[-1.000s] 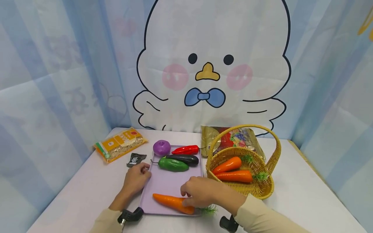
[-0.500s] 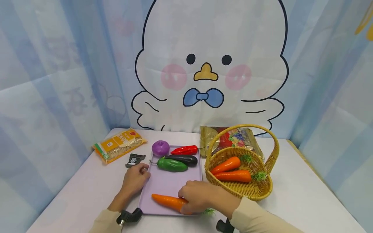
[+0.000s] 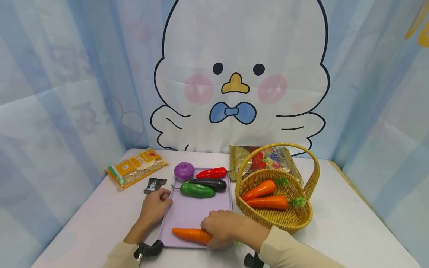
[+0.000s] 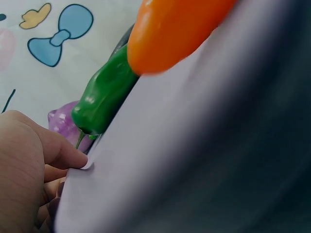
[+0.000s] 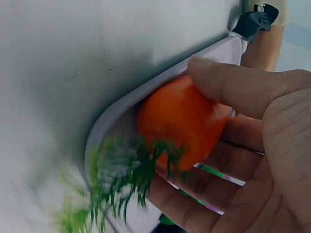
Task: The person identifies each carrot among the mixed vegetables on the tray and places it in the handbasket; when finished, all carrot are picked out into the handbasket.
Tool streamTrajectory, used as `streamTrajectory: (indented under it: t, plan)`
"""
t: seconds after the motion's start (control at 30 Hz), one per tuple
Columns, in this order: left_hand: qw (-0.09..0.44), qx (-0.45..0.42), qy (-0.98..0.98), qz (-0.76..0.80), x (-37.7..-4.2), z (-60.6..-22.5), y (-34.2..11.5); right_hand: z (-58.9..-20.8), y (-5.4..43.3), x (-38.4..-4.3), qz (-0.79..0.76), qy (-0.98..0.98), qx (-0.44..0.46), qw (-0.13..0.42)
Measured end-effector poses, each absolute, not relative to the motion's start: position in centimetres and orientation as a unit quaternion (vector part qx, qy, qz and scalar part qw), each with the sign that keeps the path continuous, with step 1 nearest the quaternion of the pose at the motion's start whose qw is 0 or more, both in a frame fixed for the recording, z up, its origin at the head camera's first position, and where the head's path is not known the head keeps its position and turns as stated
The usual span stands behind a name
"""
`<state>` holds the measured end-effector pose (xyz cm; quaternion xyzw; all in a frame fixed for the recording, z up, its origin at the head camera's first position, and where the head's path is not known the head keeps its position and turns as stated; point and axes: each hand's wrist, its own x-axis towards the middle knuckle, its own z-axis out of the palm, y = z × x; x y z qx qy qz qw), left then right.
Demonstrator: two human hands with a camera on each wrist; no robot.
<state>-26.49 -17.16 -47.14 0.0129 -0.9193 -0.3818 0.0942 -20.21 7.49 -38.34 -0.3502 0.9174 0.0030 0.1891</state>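
Note:
In the head view my right hand [image 3: 221, 229] grips the thick end of an orange carrot [image 3: 189, 234] lying along the near edge of a lilac tray [image 3: 184, 214]. The right wrist view has the thumb on one side of the carrot [image 5: 182, 121] and the fingers curled round the other. My left hand [image 3: 155, 206] holds the tray's left rim, thumb over the edge and fingers outside, as the left wrist view confirms. Farther back on the tray lie a green pepper [image 3: 197, 190], an eggplant [image 3: 212, 184], a red chili [image 3: 212, 172] and a purple onion [image 3: 184, 171].
Right of the tray stands a wicker basket [image 3: 291, 224] with two carrots [image 3: 268, 202] inside and a tall handle. Behind it lies a gold and red packet [image 3: 239, 156]. An orange bag of grain [image 3: 135, 167] and a small black packet [image 3: 155, 185] are at the left.
My right hand has closed round the carrot and shifted slightly left and nearer, turning the carrot a little to lie more level. The left hand stays at the tray rim.

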Motion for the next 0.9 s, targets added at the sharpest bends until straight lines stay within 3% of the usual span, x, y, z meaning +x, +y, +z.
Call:
streamTrajectory:
  t: [0.33,0.9]
  plan:
    - [0.093,0.011,-0.92,-0.38,-26.7,-47.3,-17.3,-37.6,8.6,-20.2,-0.018,0.907,-0.389,0.163]
    - [0.085,0.013,-0.918,-0.387,-26.5,-47.2,-17.3,-34.2,9.8,-20.7,-0.036,0.913,-0.367,0.173]
